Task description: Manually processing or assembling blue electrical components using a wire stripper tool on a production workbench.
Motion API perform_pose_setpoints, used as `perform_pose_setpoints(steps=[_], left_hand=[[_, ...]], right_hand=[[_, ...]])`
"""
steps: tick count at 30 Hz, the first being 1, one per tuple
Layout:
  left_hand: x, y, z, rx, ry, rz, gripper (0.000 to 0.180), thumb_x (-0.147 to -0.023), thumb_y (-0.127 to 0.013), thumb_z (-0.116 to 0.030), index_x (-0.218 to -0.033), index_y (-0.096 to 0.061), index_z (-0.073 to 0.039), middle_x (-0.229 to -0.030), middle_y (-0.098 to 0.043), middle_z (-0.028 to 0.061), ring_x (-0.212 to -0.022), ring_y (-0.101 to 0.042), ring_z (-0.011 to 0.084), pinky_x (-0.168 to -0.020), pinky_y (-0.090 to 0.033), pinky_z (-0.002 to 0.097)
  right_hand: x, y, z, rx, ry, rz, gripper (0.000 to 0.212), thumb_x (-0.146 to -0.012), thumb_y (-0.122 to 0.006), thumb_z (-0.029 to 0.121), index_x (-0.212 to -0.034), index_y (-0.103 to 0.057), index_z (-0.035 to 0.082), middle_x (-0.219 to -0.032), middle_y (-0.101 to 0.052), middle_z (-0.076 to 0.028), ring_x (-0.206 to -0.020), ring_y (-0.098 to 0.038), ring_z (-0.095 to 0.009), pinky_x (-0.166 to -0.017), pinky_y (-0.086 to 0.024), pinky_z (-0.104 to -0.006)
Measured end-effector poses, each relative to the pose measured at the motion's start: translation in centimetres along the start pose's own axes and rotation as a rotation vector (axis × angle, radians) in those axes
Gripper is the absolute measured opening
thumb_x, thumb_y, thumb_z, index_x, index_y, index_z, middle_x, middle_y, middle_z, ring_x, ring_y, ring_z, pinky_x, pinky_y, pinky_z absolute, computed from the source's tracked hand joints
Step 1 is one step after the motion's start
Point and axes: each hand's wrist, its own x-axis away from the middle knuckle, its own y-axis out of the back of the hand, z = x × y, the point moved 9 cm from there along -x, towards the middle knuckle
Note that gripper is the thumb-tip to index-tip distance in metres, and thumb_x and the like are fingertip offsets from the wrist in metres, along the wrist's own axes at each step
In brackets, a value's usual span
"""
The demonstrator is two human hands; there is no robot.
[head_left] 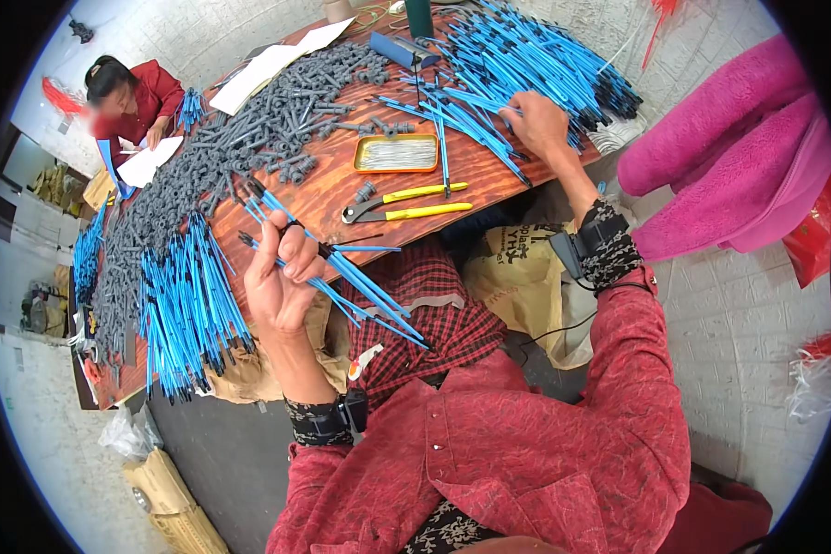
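Observation:
My left hand [284,277] is closed around a few thin blue rods [371,288] with black fittings, held slantwise above my lap. At the right of the table my right hand [539,125] has its fingers curled and pinched on a blue rod [478,99] at the edge of a large heap of blue rods [517,57]. Its fingertips partly hide that rod. More blue rods with black tips lie loose just left of this hand.
Grey plastic plugs [203,171] are heaped across the table [328,189]. Yellow-handled pliers [406,203] lie by a tin of thin metal pins [396,153]. Another blue rod bundle [189,309] hangs over the left edge. A co-worker [134,115] sits far left; a pink cloth [729,148] hangs right.

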Motion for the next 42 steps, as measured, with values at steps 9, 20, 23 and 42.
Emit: perform_pose_setpoints(steps=[9,20,23,42], left_hand=[[-0.9,0.5,1.1,0.075,0.046,0.064,0.033,-0.112,-0.04,-0.018,-0.134,-0.058,-0.002,-0.065,-0.042,-0.0019,-0.056,-0.036,0.0082,-0.049,-0.033,0.0238],[-1.4,2.6,1.3,0.108,0.035,-0.065,0.027,-0.11,-0.046,-0.018,-0.129,-0.06,-0.004,-0.07,-0.045,-0.0011,-0.059,-0.038,0.009,-0.052,-0.036,0.0241],[-1.2,3.2,1.3,0.121,0.015,-0.097,0.027,-0.11,-0.046,-0.018,-0.128,-0.06,-0.004,-0.071,-0.046,-0.001,-0.06,-0.039,0.0092,-0.052,-0.036,0.0243],[-1.8,5.4,0.2,-0.034,-0.11,-0.239,0.027,-0.104,-0.058,-0.011,-0.13,-0.058,-0.006,-0.099,-0.064,0.0054,-0.081,-0.06,0.0143,-0.069,-0.057,0.0256]], right_hand=[[0.6,-0.3,-2.8,-0.297,-0.234,0.124,0.038,-0.088,-0.074,0.044,-0.09,-0.07,0.006,-0.081,-0.07,-0.01,-0.073,-0.066,-0.024,-0.069,-0.05,-0.0386],[-0.2,-1.3,-0.5,-0.248,-0.154,0.092,0.035,-0.096,-0.063,0.043,-0.095,-0.063,0.008,-0.077,-0.067,-0.012,-0.074,-0.065,-0.031,-0.068,-0.048,-0.045],[-0.5,-2.0,-1.1,-0.328,-0.2,0.051,0.036,-0.097,-0.062,0.042,-0.095,-0.062,0.007,-0.077,-0.068,-0.014,-0.073,-0.066,-0.031,-0.068,-0.048,-0.0453],[-1.3,-0.3,4.2,-1.189,-0.143,0.024,0.021,-0.102,-0.063,0.024,-0.096,-0.056,0.005,-0.073,-0.059,0.001,-0.06,-0.048,-0.005,-0.054,-0.039,-0.023]])
